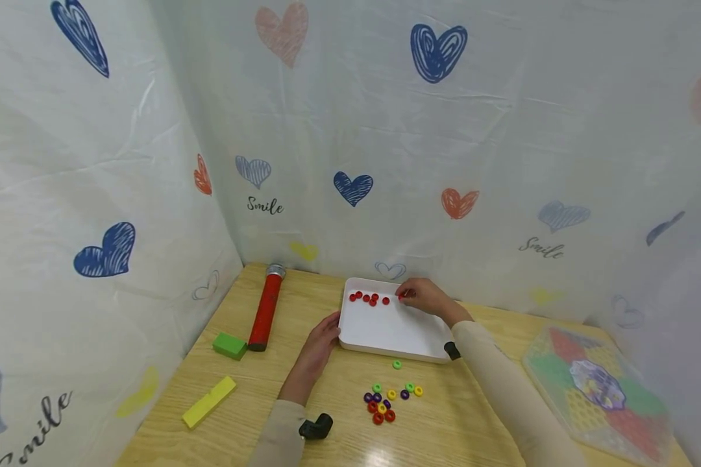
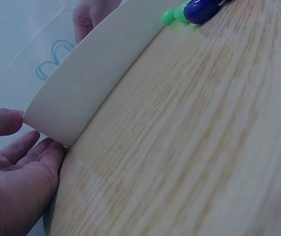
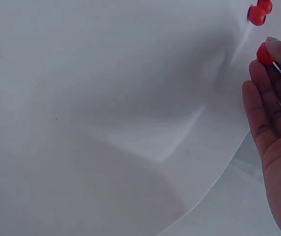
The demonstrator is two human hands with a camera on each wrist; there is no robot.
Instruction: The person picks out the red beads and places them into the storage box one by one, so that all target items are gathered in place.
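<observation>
A shallow white tray [image 1: 394, 327] sits on the wooden table, with several red beads [image 1: 366, 298] in a loose row along its far side. At the tray's left side, my left hand [image 1: 320, 344] holds the edge; in the left wrist view its thumb [image 2: 5, 121] meets the rim while the fingers lie lower against the outer wall. Over the far part of the tray, my right hand [image 1: 425, 298] pinches a red bead [image 3: 265, 54] between thumb and fingertips. Two red beads [image 3: 257, 15] lie close by in the right wrist view.
Several loose ring beads [image 1: 382, 408] in red, purple, yellow and green lie before the tray. On the left are a red tube [image 1: 265, 311], a green block [image 1: 230, 346] and a yellow block [image 1: 209, 403]. A clear multicoloured case [image 1: 598, 389] lies at the right.
</observation>
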